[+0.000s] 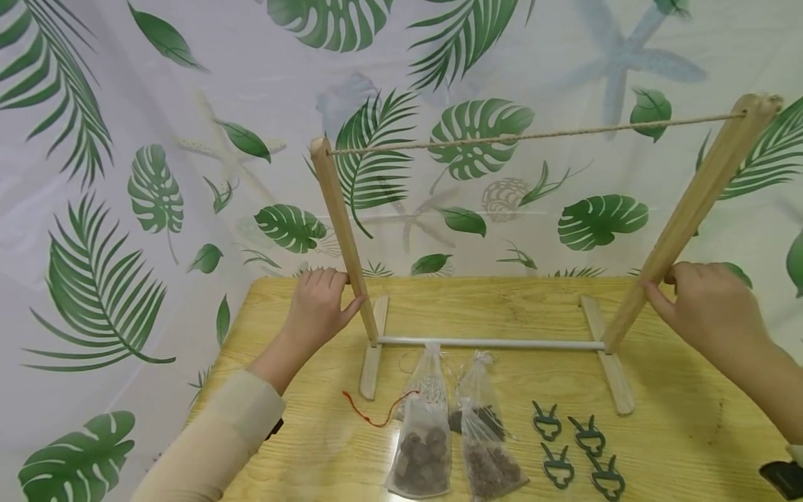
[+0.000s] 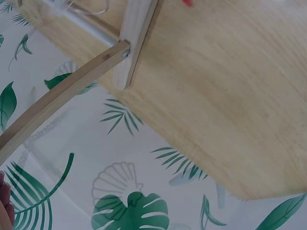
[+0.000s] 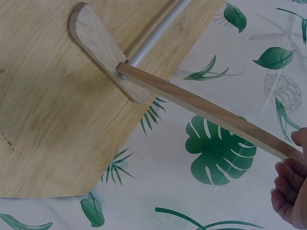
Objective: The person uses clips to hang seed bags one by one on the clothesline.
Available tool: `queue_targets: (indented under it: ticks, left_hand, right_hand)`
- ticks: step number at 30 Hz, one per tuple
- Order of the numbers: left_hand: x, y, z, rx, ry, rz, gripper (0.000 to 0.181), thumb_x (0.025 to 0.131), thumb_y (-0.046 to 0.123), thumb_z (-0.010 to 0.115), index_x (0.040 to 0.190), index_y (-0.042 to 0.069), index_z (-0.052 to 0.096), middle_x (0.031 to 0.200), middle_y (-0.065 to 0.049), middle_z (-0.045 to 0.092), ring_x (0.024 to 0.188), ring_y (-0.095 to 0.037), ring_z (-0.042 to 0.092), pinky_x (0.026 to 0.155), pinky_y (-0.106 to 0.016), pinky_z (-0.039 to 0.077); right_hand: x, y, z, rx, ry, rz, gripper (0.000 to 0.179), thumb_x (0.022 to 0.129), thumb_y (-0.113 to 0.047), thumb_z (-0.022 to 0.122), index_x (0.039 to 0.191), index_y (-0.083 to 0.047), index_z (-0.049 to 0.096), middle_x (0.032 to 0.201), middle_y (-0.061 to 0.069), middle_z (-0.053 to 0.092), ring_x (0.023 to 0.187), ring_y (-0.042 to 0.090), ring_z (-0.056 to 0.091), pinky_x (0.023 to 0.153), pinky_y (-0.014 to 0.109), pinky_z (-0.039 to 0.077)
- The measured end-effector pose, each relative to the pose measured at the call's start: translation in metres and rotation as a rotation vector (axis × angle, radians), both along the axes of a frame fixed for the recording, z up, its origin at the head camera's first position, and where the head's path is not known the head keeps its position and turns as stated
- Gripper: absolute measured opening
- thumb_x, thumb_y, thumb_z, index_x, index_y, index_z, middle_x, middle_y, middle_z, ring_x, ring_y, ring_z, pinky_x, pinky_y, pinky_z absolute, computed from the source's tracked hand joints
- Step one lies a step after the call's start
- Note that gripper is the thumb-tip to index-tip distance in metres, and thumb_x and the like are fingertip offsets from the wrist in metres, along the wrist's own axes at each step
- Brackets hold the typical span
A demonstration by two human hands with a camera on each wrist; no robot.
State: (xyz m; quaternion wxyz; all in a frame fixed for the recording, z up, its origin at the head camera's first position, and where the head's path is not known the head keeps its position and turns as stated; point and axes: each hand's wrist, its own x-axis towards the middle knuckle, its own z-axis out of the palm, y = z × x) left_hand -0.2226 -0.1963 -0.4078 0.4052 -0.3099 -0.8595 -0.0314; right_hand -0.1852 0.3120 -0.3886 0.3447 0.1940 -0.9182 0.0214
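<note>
A wooden stand with two upright posts is on the table. My left hand [image 1: 316, 300] grips the left post [image 1: 340, 216] low down, thumb on the near side. On the other side, my right hand [image 1: 718, 303] holds the right post [image 1: 696, 192] with thumb and curled fingers. A twisted rope [image 1: 533, 137] runs between the post tops, and a white rod [image 1: 489, 343] joins them at the bottom. Flat wooden feet [image 3: 96, 43] lie under the posts. Only fingertips of the left hand [image 2: 5, 206] show in the left wrist view.
In front of the rod lie sheer drawstring bags, one with brown round pieces [image 1: 420, 460], another with reddish bits [image 1: 492, 467]. A red cord [image 1: 376, 422] is beside them. Several dark green rabbit-shaped clips [image 1: 558, 467] lie at right. A leaf-print sheet [image 1: 207, 160] hangs behind the table [image 1: 301, 446].
</note>
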Motion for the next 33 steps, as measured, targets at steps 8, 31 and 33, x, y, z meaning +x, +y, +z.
queue_targets:
  ticks: [8,31,33]
  left_hand:
    - [0.011,0.003,-0.020,-0.044,-0.053,-0.009,0.037,0.069,0.031,0.084,0.081,0.003,0.063,0.070,-0.007,0.061,0.066,-0.025,0.060,0.059,-0.037,0.047]
    - [0.064,0.071,-0.077,-0.345,-0.465,-0.116,0.039,0.082,0.051,0.068,0.091,0.013,0.066,0.078,0.004,0.063,0.064,-0.009,0.061,0.056,-0.023,0.051]
    - [0.066,0.076,-0.080,-0.362,-0.517,-0.108,0.039,0.083,0.051,0.066,0.091,0.013,0.066,0.078,0.005,0.063,0.064,-0.008,0.060,0.055,-0.021,0.049]
  right_hand:
    - [0.005,-0.006,-0.017,0.016,-0.073,0.027,0.093,0.091,-0.070,0.010,0.066,0.007,0.056,0.044,0.008,0.044,0.037,0.020,0.038,0.035,0.034,0.031]
    - [0.026,-0.048,-0.083,0.129,-0.331,0.118,0.079,0.089,-0.065,0.005,0.063,-0.004,0.049,0.049,-0.003,0.036,0.041,0.007,0.031,0.037,0.022,0.027]
    - [0.028,-0.052,-0.086,0.149,-0.397,0.106,0.073,0.093,-0.064,0.020,0.066,-0.003,0.052,0.050,-0.002,0.038,0.041,0.008,0.033,0.037,0.023,0.030]
